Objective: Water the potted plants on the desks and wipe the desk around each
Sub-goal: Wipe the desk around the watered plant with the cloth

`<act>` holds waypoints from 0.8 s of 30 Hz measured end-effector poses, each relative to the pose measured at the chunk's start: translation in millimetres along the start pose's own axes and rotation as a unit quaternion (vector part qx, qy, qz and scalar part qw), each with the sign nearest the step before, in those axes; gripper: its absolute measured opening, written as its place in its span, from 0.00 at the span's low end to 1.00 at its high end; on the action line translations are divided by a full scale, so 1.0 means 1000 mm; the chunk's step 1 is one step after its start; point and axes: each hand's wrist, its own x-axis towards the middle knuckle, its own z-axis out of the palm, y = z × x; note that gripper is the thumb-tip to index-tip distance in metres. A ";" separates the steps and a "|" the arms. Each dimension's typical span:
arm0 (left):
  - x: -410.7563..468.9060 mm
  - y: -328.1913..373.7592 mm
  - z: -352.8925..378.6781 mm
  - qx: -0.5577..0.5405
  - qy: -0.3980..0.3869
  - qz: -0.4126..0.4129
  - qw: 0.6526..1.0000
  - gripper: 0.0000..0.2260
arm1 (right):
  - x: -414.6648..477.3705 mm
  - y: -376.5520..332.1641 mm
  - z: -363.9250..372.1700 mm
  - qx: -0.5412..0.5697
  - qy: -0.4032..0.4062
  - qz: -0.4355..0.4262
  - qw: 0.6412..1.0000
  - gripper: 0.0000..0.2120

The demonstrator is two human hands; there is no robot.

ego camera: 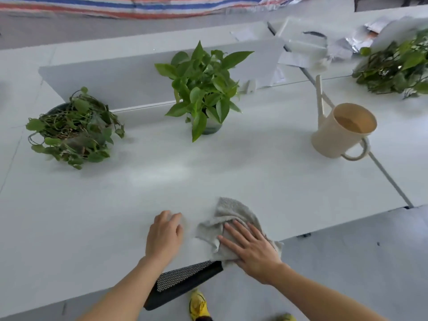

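Grey cloth, crumpled, on the white desk close to its near edge, a little right of centre. Flat on the cloth's near half, the right hand: palm down, fingers straight and spread, pressing rather than gripping. Just left of the cloth and not touching it, the left hand, resting on the desk top with fingers loosely bent, holding nothing. Farther back at mid-desk, an upright leafy plant in a small dark pot. To its left, a trailing plant in a dark pot, vines spilling onto the surface. Behind both, a low grey divider panel. Off to the right, well apart from the cloth, a cream watering can, upright, thin spout toward the far side, loop handle toward the near side. At far right on the next desk, a third plant, blurred, with scattered papers beyond it. Below the near edge, a black chair back and a yellow shoe. Along the far top, striped fabric.
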 end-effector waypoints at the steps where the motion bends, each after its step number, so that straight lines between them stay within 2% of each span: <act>1: -0.002 0.022 0.006 0.002 -0.013 0.011 1.000 0.11 | -0.014 0.017 0.000 -0.005 -0.006 0.010 1.000 0.37; 6: -0.012 0.108 0.030 0.017 -0.081 -0.001 0.997 0.11 | -0.079 0.093 -0.007 0.046 -0.025 0.045 0.998 0.35; 8: -0.020 0.139 0.032 -0.016 -0.088 -0.030 0.996 0.10 | -0.103 0.116 -0.021 0.094 -0.035 0.076 0.992 0.35; 10: -0.025 0.164 0.031 -0.072 -0.080 -0.078 0.991 0.08 | -0.113 0.130 -0.043 0.189 -0.039 0.117 0.974 0.29; 12: -0.030 0.195 0.028 -0.125 -0.056 -0.120 0.983 0.08 | -0.125 0.147 -0.065 0.305 -0.048 0.204 0.929 0.23; 14: -0.033 0.220 0.022 -0.154 -0.041 -0.137 0.978 0.07 | -0.130 0.163 -0.081 0.411 -0.018 0.271 0.870 0.21; 17: -0.036 0.258 0.007 -0.186 -0.020 -0.143 0.972 0.08 | -0.140 0.195 -0.109 0.533 0.045 0.305 0.788 0.18; 20: -0.032 0.276 -0.006 -0.201 -0.008 -0.150 0.968 0.14 | -0.141 0.217 -0.141 0.620 0.094 0.319 0.711 0.17; 22: -0.027 0.284 -0.019 -0.211 0.001 -0.168 0.963 0.17 | -0.138 0.228 -0.159 0.655 0.112 0.313 0.678 0.16; 24: -0.021 0.290 -0.036 -0.219 0.018 -0.191 0.957 0.20 | -0.132 0.232 -0.179 0.672 0.113 0.282 0.676 0.16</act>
